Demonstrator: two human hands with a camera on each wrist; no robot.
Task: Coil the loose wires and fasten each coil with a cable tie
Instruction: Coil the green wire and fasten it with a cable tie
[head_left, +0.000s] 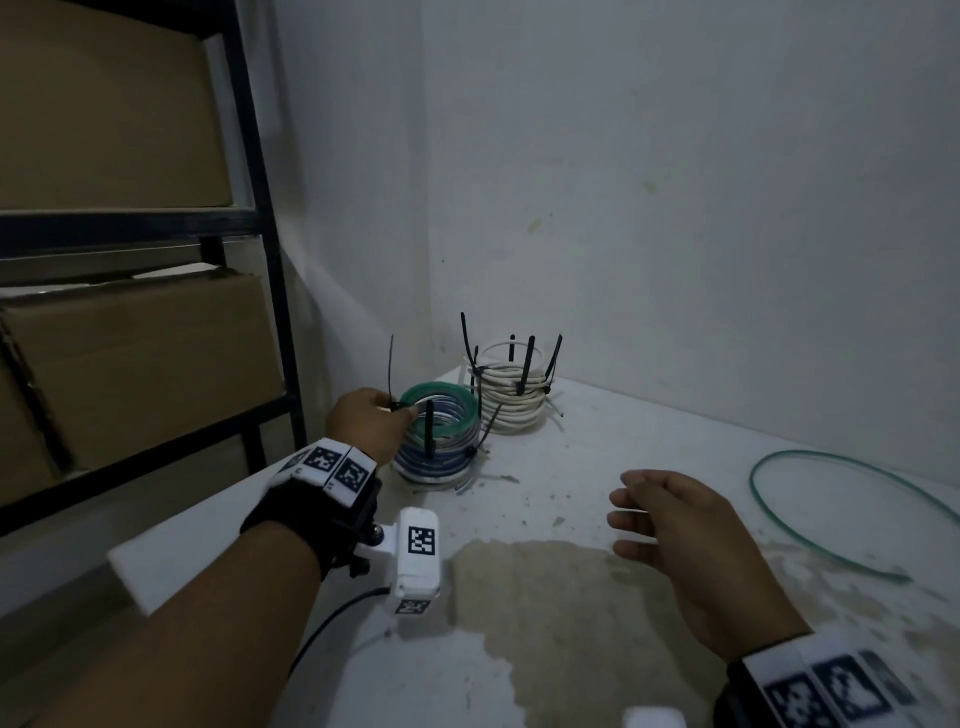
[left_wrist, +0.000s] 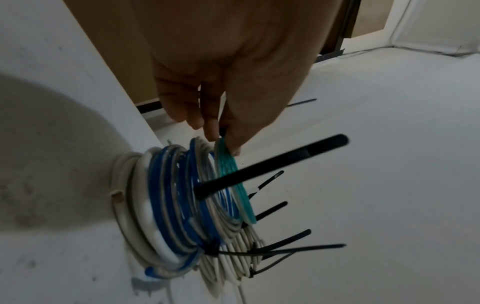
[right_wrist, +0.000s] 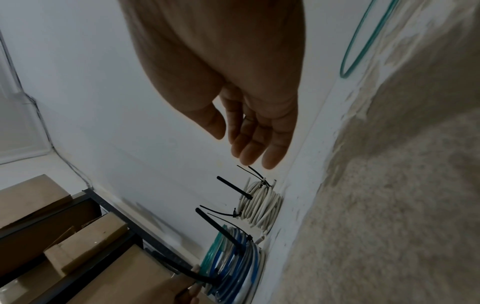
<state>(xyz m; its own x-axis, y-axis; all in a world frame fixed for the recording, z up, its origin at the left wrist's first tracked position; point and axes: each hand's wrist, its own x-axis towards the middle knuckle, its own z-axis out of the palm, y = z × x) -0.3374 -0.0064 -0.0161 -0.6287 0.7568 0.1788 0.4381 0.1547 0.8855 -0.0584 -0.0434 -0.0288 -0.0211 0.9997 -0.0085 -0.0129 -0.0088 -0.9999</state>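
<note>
A green wire coil (head_left: 441, 393) lies on top of a stack of blue and white coils (head_left: 436, 457) near the table's back left corner. My left hand (head_left: 402, 408) pinches the green coil (left_wrist: 228, 162) at its left rim, where a black cable tie (head_left: 390, 371) sticks up. Another black tie tail (left_wrist: 272, 164) juts out of the stack. A stack of white coils (head_left: 511, 397) with several tie tails stands just behind. My right hand (head_left: 631, 519) hovers open over the table, holding nothing; its fingers (right_wrist: 249, 144) are straight. A loose green wire (head_left: 831, 512) lies to the right.
The white table (head_left: 571, 457) carries a big beige stain (head_left: 571, 623) near me. A dark metal shelf with cardboard boxes (head_left: 130, 353) stands close on the left. White walls (head_left: 675, 208) close off the corner behind the coils.
</note>
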